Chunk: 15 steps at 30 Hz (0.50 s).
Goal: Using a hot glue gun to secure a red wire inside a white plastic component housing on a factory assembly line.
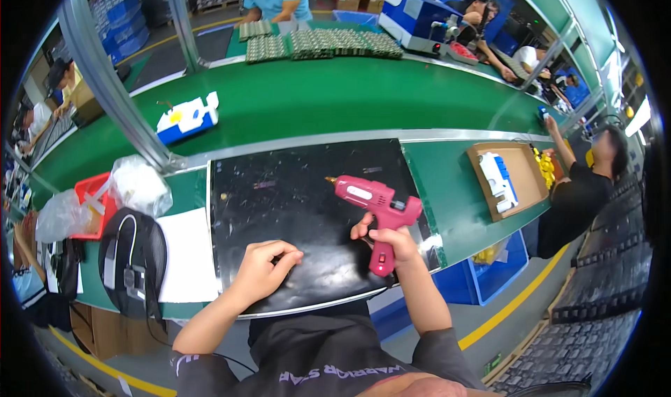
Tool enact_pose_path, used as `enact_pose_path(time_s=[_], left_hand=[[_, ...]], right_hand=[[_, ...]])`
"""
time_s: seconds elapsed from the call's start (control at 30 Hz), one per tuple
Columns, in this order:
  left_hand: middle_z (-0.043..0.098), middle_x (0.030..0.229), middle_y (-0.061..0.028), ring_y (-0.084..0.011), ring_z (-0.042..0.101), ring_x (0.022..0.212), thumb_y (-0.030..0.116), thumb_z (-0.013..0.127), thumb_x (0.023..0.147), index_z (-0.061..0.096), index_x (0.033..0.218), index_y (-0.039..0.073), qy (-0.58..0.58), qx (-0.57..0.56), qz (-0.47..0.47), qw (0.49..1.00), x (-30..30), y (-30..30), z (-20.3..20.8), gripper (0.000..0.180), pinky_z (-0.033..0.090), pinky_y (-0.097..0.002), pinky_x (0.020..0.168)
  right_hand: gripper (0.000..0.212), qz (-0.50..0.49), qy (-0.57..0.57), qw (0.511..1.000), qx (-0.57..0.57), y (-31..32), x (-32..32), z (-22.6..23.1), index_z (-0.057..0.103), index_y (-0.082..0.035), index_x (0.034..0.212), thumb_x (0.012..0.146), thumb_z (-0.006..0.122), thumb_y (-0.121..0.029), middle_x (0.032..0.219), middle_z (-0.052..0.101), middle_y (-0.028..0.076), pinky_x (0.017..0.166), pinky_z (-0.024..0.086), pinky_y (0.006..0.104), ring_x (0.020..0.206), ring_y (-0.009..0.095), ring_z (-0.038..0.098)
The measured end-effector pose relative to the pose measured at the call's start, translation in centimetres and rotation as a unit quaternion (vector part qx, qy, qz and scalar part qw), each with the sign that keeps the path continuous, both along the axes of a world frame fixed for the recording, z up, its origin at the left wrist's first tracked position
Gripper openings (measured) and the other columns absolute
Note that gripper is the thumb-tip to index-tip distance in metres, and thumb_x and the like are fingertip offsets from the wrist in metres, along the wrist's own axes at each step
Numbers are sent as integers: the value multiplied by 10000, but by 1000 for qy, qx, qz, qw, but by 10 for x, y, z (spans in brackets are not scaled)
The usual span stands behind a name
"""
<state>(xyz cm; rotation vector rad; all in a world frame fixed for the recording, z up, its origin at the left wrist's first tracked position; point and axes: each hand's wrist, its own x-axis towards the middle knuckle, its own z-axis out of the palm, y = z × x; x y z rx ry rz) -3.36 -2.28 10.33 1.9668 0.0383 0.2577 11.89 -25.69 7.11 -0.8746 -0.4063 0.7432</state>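
Note:
My right hand is wrapped round the handle of a pink hot glue gun, raised over the black mat. Its brass nozzle points to the left, and a small red switch shows low on the handle. Loosely curled, my left hand rests at the near left part of the mat, apart from the gun. Nothing shows between its fingers.
On the right, a cardboard tray holds a white-and-blue plastic part. A similar part lies on the green conveyor belt. Left are a black mesh fan, white paper and a red bin. A co-worker sits right.

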Motion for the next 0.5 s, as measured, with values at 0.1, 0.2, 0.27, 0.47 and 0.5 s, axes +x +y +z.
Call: enact_pose_path(time_s=[0.1,0.2,0.27,0.47,0.5], left_hand=[[627,701,-125,-229,622,621,108,599,888,609,778,-27,-22,27,-22,999,11,-7,2,174,466,-312,563],[591,657,-149,-296,592,590,138,602,891,575,715,-18,-30,35,-30,998,20,-12,-10,236,441,-359,545],[582,633,-156,-302,586,571,145,630,877,586,703,-20,-35,127,-24,991,26,-8,-20,244,437,-362,536],[624,667,-141,-241,614,578,119,719,801,637,739,-20,-21,98,2,995,32,-4,-27,173,460,-314,536],[638,681,-131,-220,626,592,106,736,782,644,745,-18,-18,83,4,996,31,-3,-27,159,474,-297,549]], right_hand=[[250,10,-24,1000,-16,5,8,5,574,-6,1025,776,596,-16,889,627,109,875,459,412,920,278,617],[234,22,-38,999,-24,12,15,7,573,0,1016,783,590,-10,905,628,99,868,479,392,922,253,624],[217,27,-38,998,-31,19,20,5,579,-4,998,782,594,-10,903,629,93,856,486,381,912,241,630],[196,25,-27,998,-58,21,29,-11,591,-14,978,784,620,-25,888,640,116,789,491,333,872,235,644],[192,18,-22,997,-66,21,27,-7,591,-12,975,786,624,-28,879,643,121,782,491,326,864,232,646]])
